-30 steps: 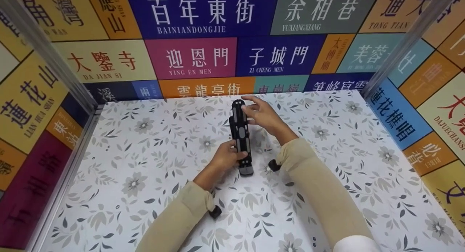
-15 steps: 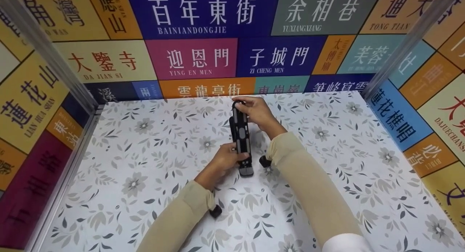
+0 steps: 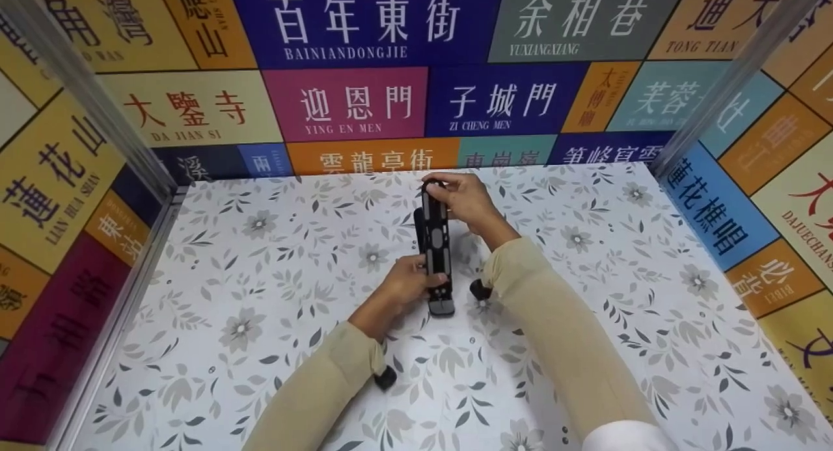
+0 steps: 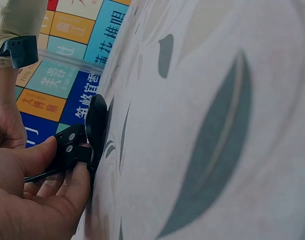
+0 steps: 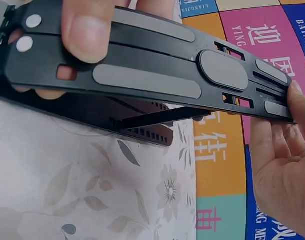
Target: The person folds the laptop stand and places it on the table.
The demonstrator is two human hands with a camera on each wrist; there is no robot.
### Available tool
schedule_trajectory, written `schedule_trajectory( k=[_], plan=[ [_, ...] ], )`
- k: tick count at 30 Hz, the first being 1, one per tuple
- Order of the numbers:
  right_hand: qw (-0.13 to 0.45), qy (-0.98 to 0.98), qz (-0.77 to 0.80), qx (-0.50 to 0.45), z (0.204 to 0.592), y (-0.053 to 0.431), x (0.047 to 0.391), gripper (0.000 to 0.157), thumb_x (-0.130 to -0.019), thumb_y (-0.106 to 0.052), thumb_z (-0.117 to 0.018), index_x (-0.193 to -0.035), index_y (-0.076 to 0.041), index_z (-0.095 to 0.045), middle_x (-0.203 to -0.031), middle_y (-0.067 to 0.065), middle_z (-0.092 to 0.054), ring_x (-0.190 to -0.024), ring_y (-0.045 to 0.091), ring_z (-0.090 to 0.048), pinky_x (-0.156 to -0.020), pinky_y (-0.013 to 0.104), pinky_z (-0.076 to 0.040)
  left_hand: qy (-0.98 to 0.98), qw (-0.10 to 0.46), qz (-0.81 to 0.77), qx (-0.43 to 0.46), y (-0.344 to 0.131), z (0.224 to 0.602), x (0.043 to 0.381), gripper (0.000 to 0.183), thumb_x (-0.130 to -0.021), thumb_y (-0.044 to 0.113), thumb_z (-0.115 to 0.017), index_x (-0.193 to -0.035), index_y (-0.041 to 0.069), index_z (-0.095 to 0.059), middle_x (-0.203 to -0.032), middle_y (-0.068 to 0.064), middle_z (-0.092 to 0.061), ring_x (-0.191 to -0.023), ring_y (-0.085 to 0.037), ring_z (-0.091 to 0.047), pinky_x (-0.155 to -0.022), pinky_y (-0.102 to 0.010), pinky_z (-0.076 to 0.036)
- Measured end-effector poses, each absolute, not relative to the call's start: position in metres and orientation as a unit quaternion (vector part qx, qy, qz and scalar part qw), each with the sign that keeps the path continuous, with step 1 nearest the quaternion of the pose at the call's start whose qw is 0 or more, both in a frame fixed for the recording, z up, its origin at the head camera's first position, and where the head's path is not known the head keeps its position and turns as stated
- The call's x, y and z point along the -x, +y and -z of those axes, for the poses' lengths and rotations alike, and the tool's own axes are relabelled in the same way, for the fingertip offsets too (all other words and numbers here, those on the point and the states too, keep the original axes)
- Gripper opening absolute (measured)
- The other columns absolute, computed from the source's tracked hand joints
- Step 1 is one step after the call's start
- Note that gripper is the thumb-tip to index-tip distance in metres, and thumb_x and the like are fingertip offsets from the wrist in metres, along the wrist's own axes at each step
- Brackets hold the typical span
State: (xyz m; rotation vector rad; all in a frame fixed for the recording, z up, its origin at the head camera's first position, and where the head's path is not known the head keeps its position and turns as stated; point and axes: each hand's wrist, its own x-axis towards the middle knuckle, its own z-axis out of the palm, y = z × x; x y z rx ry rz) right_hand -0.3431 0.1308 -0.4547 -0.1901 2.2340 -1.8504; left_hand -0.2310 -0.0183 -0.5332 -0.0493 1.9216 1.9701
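Note:
A black folding stand [image 3: 436, 249] with grey pads, probably for a laptop, stands on the table, its long top plate sloping up and away. My left hand [image 3: 405, 283] grips its lower end, the thumb lying across the plate and the fingers beneath. At the raised far end, my right hand [image 3: 472, 202] pinches the plate between thumb and fingers. In the right wrist view, a thin strut [image 5: 160, 118] runs between the top plate and the notched base [image 5: 150, 135]. A small upturned lip [image 4: 96, 122] shows at the near end in the left wrist view.
The table [image 3: 312, 386] wears a white cloth printed with grey leaves and flowers. Colourful panels with Chinese place names [image 3: 345, 103] wall it at the back and both sides. Metal posts [image 3: 729, 80] mark the back corners.
My right hand has moved onto the stand's far end, from spread fingers at its side to a pinch over the tip. My left hand and the stand are nearly still.

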Motion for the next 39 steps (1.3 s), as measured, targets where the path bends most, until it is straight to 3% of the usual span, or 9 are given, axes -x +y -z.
schedule_trajectory(
  k=[5, 14, 20, 25, 30, 39],
  plan=[
    [0.095, 0.782, 0.614, 0.042, 0.451, 0.130, 0.338, 0.021, -0.098, -0.030, -0.070, -0.118, -0.028, -0.076, -0.103, 0.007, -0.075, -0.083, 0.017, -0.072, -0.070, 0.034, -0.063, 0.700, 0.194, -0.687, 0.008, -0.020, 0.532, 0.232, 0.013, -0.089, 0.000, -0.072, -0.102, 0.000, -0.073, -0.085, -0.005, -0.071, -0.077, -0.016, -0.066, -0.069, -0.028, -0.055],
    [0.067, 0.783, 0.619, 0.000, 0.450, 0.137, 0.325, 0.026, -0.098, -0.030, -0.069, -0.124, -0.030, -0.074, -0.107, 0.012, -0.075, -0.085, 0.021, -0.075, -0.075, 0.043, -0.064, 0.725, 0.205, -0.657, -0.020, -0.034, 0.531, 0.234, 0.015, -0.088, 0.002, -0.074, -0.102, 0.003, -0.075, -0.085, -0.002, -0.073, -0.076, -0.015, -0.067, -0.071, -0.028, -0.055],
    [0.020, 0.803, 0.596, 0.014, 0.453, 0.141, 0.317, 0.026, -0.099, -0.029, -0.069, -0.125, -0.028, -0.074, -0.104, 0.013, -0.076, -0.076, 0.019, -0.075, -0.066, 0.039, -0.064, 0.742, 0.200, -0.637, -0.061, -0.045, 0.532, 0.238, 0.015, -0.089, 0.000, -0.073, -0.104, -0.001, -0.075, -0.081, 0.002, -0.071, -0.075, -0.010, -0.063, -0.074, -0.023, -0.052],
    [-0.022, 0.816, 0.578, 0.010, 0.454, 0.142, 0.311, 0.024, -0.098, -0.026, -0.071, -0.121, -0.024, -0.077, -0.098, 0.016, -0.078, -0.065, 0.017, -0.074, -0.064, 0.047, -0.063, 0.728, 0.215, -0.645, -0.093, -0.052, 0.535, 0.239, 0.016, -0.089, -0.005, -0.070, -0.104, -0.005, -0.073, -0.087, -0.007, -0.076, -0.077, -0.011, -0.068, -0.080, -0.025, -0.056],
    [-0.032, 0.817, 0.575, -0.020, 0.452, 0.142, 0.302, 0.025, -0.098, -0.025, -0.071, -0.122, -0.025, -0.076, -0.098, 0.017, -0.077, -0.065, 0.018, -0.074, -0.059, 0.039, -0.063, 0.730, 0.224, -0.637, -0.109, -0.060, 0.535, 0.240, 0.016, -0.088, -0.008, -0.069, -0.104, -0.006, -0.072, -0.097, -0.019, -0.078, -0.078, -0.014, -0.072, -0.082, -0.028, -0.058],
    [-0.098, 0.853, 0.512, -0.006, 0.454, 0.145, 0.292, 0.025, -0.099, -0.023, -0.068, -0.122, -0.022, -0.076, -0.088, 0.012, -0.078, -0.061, 0.022, -0.073, -0.054, 0.035, -0.061, 0.736, 0.250, -0.615, -0.136, -0.069, 0.534, 0.250, 0.018, -0.089, -0.006, -0.068, -0.107, -0.005, -0.072, -0.097, -0.016, -0.078, -0.079, -0.013, -0.072, -0.079, -0.026, -0.058]
  ],
)
